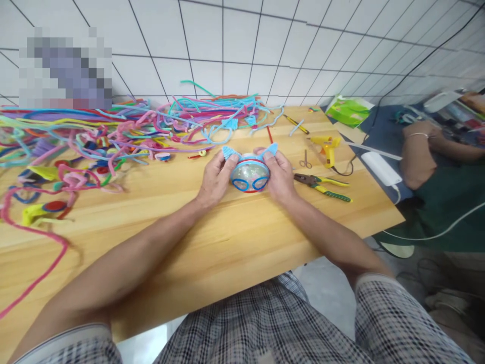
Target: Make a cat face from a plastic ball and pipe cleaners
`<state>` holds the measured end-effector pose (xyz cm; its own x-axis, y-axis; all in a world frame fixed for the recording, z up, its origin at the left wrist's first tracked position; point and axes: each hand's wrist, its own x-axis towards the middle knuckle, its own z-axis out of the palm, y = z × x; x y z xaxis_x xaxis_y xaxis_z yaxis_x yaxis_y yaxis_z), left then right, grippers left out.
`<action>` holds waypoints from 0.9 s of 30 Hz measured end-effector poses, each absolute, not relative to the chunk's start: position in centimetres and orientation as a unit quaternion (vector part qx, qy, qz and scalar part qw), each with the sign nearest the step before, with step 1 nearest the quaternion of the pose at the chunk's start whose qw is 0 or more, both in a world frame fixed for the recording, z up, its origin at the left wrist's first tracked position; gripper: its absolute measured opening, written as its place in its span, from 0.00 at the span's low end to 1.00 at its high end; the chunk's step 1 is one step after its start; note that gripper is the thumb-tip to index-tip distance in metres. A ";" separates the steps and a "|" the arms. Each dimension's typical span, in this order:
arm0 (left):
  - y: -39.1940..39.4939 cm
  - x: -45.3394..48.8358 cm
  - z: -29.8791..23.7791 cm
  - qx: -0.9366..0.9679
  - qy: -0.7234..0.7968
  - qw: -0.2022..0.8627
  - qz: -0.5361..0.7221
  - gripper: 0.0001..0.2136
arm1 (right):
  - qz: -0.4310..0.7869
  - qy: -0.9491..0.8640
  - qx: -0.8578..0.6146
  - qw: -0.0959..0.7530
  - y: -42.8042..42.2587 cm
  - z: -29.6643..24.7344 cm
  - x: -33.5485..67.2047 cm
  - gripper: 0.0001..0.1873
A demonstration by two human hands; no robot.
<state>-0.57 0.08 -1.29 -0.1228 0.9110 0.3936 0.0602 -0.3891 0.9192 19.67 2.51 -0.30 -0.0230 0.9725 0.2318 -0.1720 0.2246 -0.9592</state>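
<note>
Between my two hands is a clear round ball (250,175) wrapped with red and blue pipe cleaner, with two blue loops on its front like eyes. My left hand (216,177) grips its left side, thumb by a light-blue pipe-cleaner ear (229,151). On the opposite side my right hand (279,174) is closed on the ball near a second light-blue ear (271,149). The ball is held over the wooden table (227,242); whether it touches the wood I cannot tell. The fingers behind it are partly hidden.
Pliers (322,186), small scissors (305,161) and a yellow glue gun (328,147) lie right of my hands. Heaps of coloured pipe cleaners (113,129) cover the left and back. A co-worker's arm (419,151) is at the far right, near a white power adapter (381,169).
</note>
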 end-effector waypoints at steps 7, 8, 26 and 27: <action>0.3 -0.5 -1.6 0.561 0.428 0.358 0.611 0.32 | 0.490 -0.526 -0.416 0.558 2.5 0.0 19.6 0.36; 0.3 -0.5 -1.6 0.558 0.426 0.362 0.613 0.32 | 0.489 -0.526 -0.418 0.556 2.4 0.0 19.6 0.37; 0.8 -0.9 -1.5 0.530 0.404 0.442 0.600 0.36 | 0.484 -0.524 -0.410 0.569 2.4 -0.2 19.7 0.41; 0.8 -0.9 -1.6 0.534 0.407 0.438 0.598 0.36 | 0.484 -0.525 -0.409 0.568 2.4 -0.2 19.8 0.41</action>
